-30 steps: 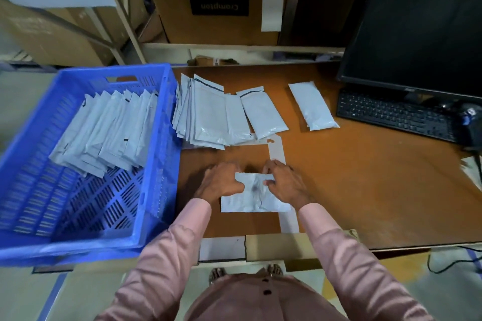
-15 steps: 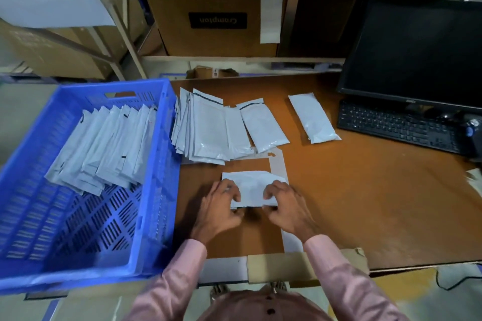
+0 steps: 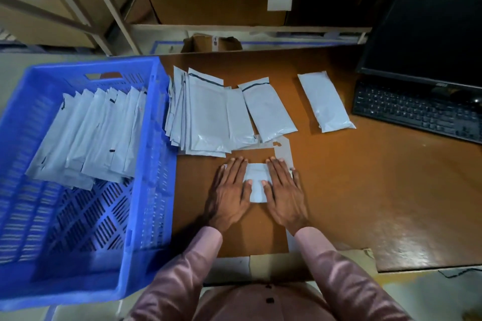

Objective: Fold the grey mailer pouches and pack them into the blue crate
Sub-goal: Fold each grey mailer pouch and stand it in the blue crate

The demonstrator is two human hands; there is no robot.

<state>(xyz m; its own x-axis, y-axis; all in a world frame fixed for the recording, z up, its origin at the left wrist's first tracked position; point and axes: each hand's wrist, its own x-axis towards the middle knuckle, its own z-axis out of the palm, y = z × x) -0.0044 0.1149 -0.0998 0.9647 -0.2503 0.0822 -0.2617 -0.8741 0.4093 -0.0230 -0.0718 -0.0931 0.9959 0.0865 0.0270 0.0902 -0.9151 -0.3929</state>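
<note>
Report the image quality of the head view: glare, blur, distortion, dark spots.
Head view: wide-angle bending curves the blue plastic crate and shelf edges; glare patches sit on the brown tabletop at right; the near crate rim and pink sleeves are soft with blur; the black monitor and the shelf recess are too dark for detail; both flat hands, left and right, on the grey pouch read fairly sharp.
</note>
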